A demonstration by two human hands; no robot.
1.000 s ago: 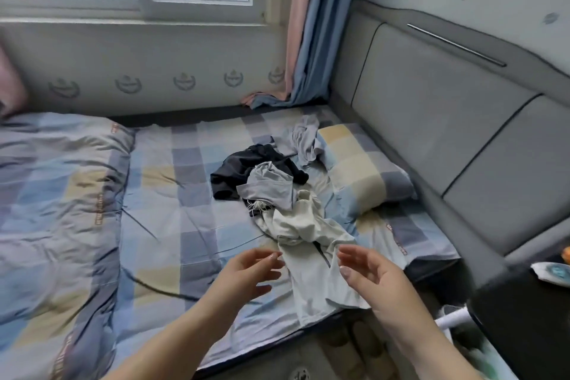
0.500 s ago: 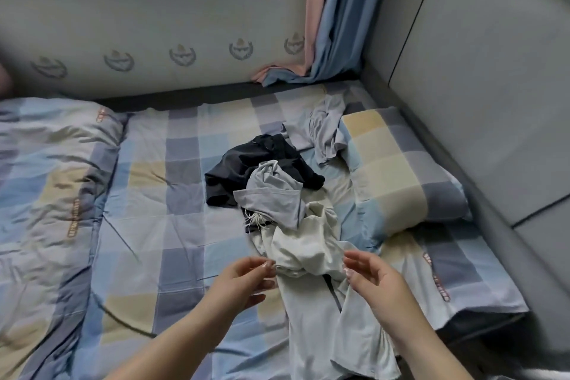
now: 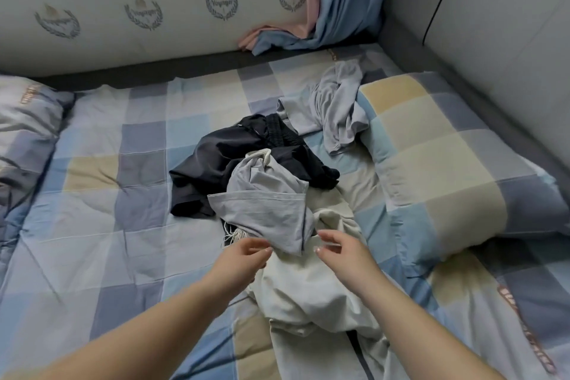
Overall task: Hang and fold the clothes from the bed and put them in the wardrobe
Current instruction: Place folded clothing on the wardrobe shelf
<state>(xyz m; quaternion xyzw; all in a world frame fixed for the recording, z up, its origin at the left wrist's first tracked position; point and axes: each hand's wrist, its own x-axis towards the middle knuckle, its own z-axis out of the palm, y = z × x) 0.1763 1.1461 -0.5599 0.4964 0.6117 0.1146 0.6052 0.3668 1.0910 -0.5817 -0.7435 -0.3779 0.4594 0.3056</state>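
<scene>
A heap of clothes lies on the checked bed. Nearest me is a cream-white garment that trails toward the bed's front edge. A light grey garment lies crumpled over its far end, and a black garment sits behind that. Another grey garment rests against the pillow. My left hand and my right hand hover side by side over the near edge of the grey garment, fingers loosely bent. Neither hand holds any cloth.
A checked pillow lies at the right against the grey padded headboard. A bunched quilt fills the left side. Blue and pink curtains hang into the far corner by the padded wall.
My view has moved closer to the bed and tilted down. Both hands have reached forward from the white garment to the near edge of the grey one.
</scene>
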